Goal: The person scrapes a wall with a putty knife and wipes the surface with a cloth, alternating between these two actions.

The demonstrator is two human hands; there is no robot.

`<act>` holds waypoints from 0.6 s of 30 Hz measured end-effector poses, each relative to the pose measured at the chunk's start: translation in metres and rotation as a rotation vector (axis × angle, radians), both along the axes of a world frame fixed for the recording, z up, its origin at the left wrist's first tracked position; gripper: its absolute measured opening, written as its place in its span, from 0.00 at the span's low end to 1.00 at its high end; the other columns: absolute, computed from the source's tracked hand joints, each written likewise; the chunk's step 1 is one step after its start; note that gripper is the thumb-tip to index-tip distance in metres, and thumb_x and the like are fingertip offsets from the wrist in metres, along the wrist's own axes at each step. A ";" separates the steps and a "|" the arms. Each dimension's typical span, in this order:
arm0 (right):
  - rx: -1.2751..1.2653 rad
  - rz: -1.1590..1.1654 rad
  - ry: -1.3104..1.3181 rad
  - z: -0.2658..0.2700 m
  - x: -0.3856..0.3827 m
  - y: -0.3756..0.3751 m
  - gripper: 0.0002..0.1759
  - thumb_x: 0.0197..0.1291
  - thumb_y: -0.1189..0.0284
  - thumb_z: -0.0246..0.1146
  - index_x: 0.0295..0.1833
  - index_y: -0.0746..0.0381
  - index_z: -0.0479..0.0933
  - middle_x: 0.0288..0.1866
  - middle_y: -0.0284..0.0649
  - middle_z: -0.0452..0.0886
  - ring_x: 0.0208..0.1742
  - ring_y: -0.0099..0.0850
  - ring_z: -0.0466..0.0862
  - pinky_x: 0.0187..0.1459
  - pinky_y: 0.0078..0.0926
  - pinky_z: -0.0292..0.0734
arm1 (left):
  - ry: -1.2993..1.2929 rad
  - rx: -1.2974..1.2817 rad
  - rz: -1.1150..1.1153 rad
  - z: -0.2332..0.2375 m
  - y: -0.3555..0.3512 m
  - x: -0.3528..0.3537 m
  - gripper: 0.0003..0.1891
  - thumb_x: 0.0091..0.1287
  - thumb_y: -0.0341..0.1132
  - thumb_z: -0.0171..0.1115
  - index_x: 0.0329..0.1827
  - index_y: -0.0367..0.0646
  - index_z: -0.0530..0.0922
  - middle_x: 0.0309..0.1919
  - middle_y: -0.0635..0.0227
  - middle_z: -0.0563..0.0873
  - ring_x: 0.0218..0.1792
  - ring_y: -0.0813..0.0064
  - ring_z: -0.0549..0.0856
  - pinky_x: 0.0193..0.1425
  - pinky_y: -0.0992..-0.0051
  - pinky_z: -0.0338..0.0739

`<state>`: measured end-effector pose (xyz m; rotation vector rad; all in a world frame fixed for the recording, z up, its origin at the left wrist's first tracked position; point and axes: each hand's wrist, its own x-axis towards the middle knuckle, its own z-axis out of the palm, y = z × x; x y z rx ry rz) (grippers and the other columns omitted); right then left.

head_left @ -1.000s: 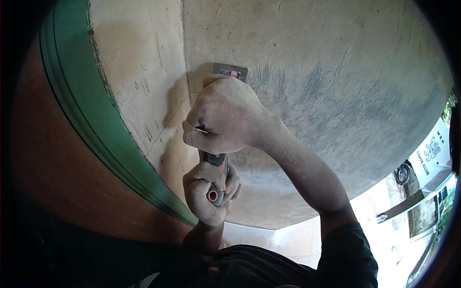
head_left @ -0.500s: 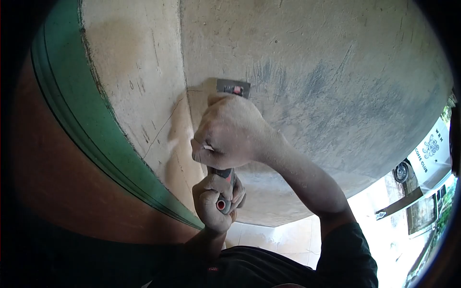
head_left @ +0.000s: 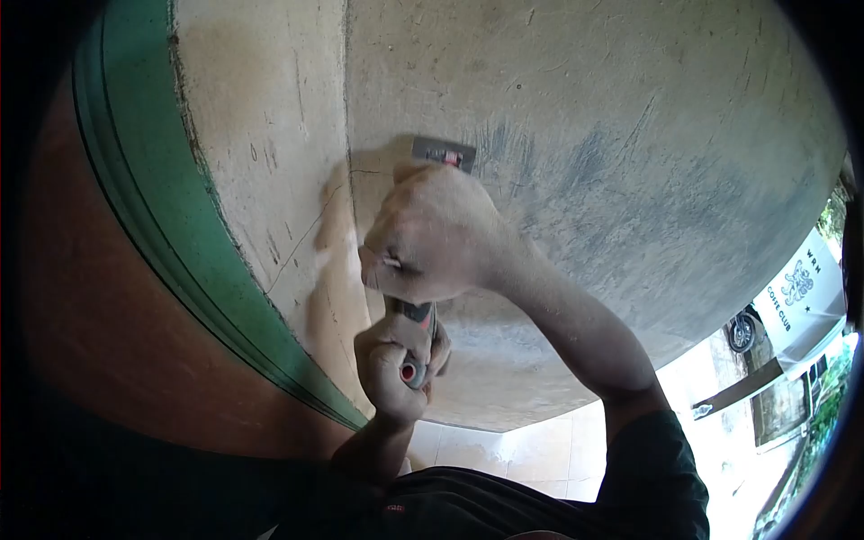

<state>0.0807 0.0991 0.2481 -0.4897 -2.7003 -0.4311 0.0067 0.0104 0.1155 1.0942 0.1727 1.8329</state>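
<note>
A scraper with a flat, wide metal blade (head_left: 432,148) lies against the grey plaster wall (head_left: 612,81), close to the inside corner. Wrapped round the upper part of its handle is my right hand (head_left: 432,229), knuckles toward me and looking dusty. Lower down, my left hand (head_left: 389,364) grips the black and red handle, whose round butt end (head_left: 410,373) pokes out beside the thumb. Most of the handle is hidden by my fingers. Dark scraped streaks (head_left: 504,148) mark the plaster just right of the blade.
Left of the corner, a pale wall strip (head_left: 243,108) carries a thin crack and meets a green frame (head_left: 144,171). Light floor tiles (head_left: 540,450) show below the wall. Outdoors at right are a printed banner (head_left: 801,288) and a motorcycle wheel (head_left: 742,333).
The scraper and both hands have moved slightly upward along the wall, the blade also a little to the right. My grip stays the same, and the view has shifted slightly.
</note>
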 end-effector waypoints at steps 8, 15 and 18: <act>0.006 -0.040 -0.145 -0.013 -0.010 -0.004 0.18 0.52 0.62 0.54 0.12 0.55 0.72 0.11 0.38 0.72 0.18 0.33 0.73 0.36 0.32 0.72 | -0.007 -0.103 0.071 -0.001 -0.012 0.006 0.15 0.66 0.38 0.42 0.19 0.46 0.64 0.16 0.68 0.64 0.10 0.84 0.56 0.12 0.82 0.50; -0.038 -0.018 -0.002 0.000 -0.017 -0.006 0.19 0.52 0.63 0.55 0.11 0.56 0.71 0.10 0.37 0.71 0.14 0.35 0.70 0.34 0.31 0.71 | -0.016 -0.032 -0.051 0.018 -0.013 -0.008 0.13 0.68 0.38 0.39 0.24 0.46 0.65 0.16 0.67 0.64 0.10 0.87 0.53 0.11 0.84 0.48; -0.022 0.019 -0.031 -0.006 -0.008 -0.007 0.19 0.52 0.63 0.55 0.11 0.58 0.71 0.10 0.39 0.71 0.14 0.36 0.70 0.34 0.31 0.71 | 0.025 -0.082 -0.073 0.003 -0.015 -0.001 0.13 0.67 0.37 0.39 0.23 0.46 0.64 0.16 0.68 0.65 0.10 0.87 0.53 0.11 0.82 0.49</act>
